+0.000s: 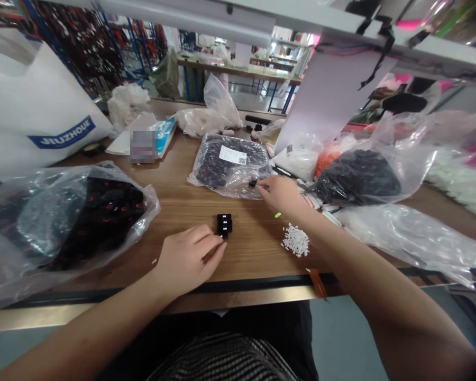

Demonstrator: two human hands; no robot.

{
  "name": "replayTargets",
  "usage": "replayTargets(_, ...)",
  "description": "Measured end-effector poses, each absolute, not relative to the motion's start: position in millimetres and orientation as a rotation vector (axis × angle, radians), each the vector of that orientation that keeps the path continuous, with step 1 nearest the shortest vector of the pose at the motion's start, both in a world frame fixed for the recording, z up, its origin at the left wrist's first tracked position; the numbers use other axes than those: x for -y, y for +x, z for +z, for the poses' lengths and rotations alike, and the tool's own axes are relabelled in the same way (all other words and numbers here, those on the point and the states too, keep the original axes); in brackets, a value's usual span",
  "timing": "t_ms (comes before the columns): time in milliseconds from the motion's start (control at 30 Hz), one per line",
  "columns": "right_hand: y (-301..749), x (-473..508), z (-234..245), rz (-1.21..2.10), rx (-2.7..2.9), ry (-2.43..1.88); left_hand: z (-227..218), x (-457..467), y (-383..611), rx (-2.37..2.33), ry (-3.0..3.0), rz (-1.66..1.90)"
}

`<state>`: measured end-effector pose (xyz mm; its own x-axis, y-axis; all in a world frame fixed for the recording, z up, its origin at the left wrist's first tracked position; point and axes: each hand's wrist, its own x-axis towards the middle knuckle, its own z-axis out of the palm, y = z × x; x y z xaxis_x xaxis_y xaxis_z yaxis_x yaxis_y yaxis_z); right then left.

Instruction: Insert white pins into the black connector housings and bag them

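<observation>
A short column of small black plastic blocks (pixel 224 223), with white spots on them, lies on the wooden table. My left hand (pixel 188 258) is closed, thumb and fingertips pinched at the block nearest me. Farther off, my right hand (pixel 280 193) pinches a small black plastic piece (pixel 253 183) at the front edge of a clear bag of black parts (pixel 212 172) with a white label. To the right, below my right forearm, is a pile of tiny white pieces (pixel 295 240). A small yellow-green piece (pixel 277 215) lies between that pile and my right hand.
On the left sits a large clear bag of black parts with red marks (pixel 115 203), a white printed sack (pixel 35 106) behind it. Another bag of black pieces (pixel 365 174) stands on the right beside loose plastic wrap (pixel 416 233). An orange-brown strip (pixel 317 283) hangs at the front edge.
</observation>
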<state>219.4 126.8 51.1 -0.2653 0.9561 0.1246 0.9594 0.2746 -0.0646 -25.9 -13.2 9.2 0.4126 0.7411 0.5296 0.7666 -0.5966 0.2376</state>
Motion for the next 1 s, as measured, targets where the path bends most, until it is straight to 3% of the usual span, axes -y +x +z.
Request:
replayTargets(233,174,-173,34,-0.037,2.393,-1.985,7,13,-23,1.185,-2.713,-1.03)
replayTargets(467,209,-116,58,0.236,2.436,-1.751,12,11,-26,1.252,-2.787,-1.093)
replayTargets(600,232,-43,60,1.026,2.279,-1.35,29,26,-11,1.447,-2.971,-0.992)
replayTargets(700,231,3,48,1.348,2.089,-1.229,25,42,7,1.5,-3.133,-1.031)
replayTargets(767,225,22,40,1.485,1.972,-1.182,13,49,16,1.511,-3.145,-1.259)
replayTargets(867,229,26,33,1.439,1.923,-1.201,-7,51,23,1.608,-3.069,-1.433)
replayTargets(1000,283,-5,31,0.842,2.01,-1.418,-17,46,25,1.693,-2.968,-1.241)
